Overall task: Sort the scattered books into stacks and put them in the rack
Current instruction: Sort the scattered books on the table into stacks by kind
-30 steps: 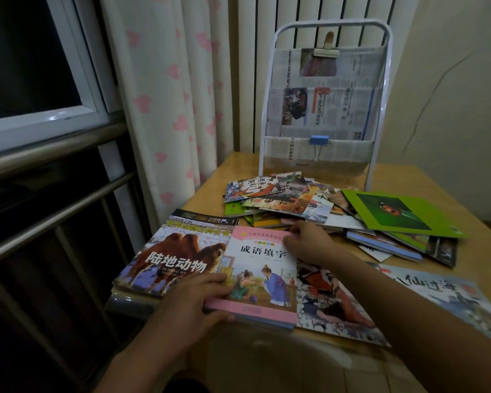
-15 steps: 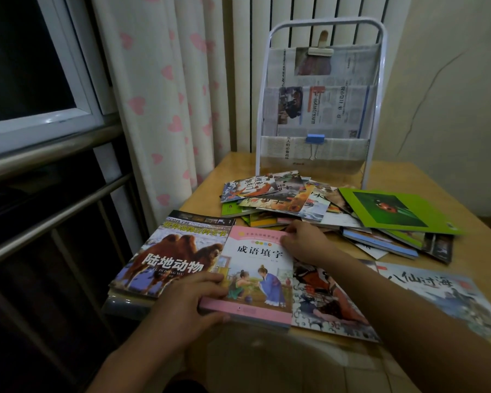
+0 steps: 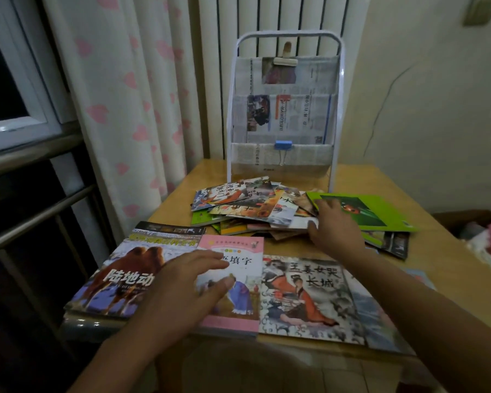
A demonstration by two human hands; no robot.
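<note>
So there's a wooden table (image 3: 451,268) taking up most of the view, pushed into a corner with a heart-print curtain (image 3: 119,109) over at 10 o'clock. At 12 o'clock, at the far edge of the table, stands a white wire rack (image 3: 285,109) with newspaper-lined pockets; a blue binder clip (image 3: 283,145) pinches the lowest pocket and a wooden clip (image 3: 285,58) sits on the top one.

Dead center is the messy pile of scattered books (image 3: 247,205), all overlapping every which way. A big green ladybug book (image 3: 380,211) lies on the pile's 3 o'clock side.

Along the near edge, around 6 to 8 o'clock, three covers lie side by side: a camel book (image 3: 125,273) on top of a stack at 8, a pink book (image 3: 238,279) next to it, and a book with a red-robed figure (image 3: 304,293) at 5.

Left hand (image 3: 182,290) hovers or rests over the camel and pink covers, fingers spread and loose, gripping nothing. Right hand (image 3: 335,228) is at the 3 o'clock edge of the pile, fingers on the green book's corner, thumb at the pile's edge; can't really tell if it's actually pinching anything.
</note>
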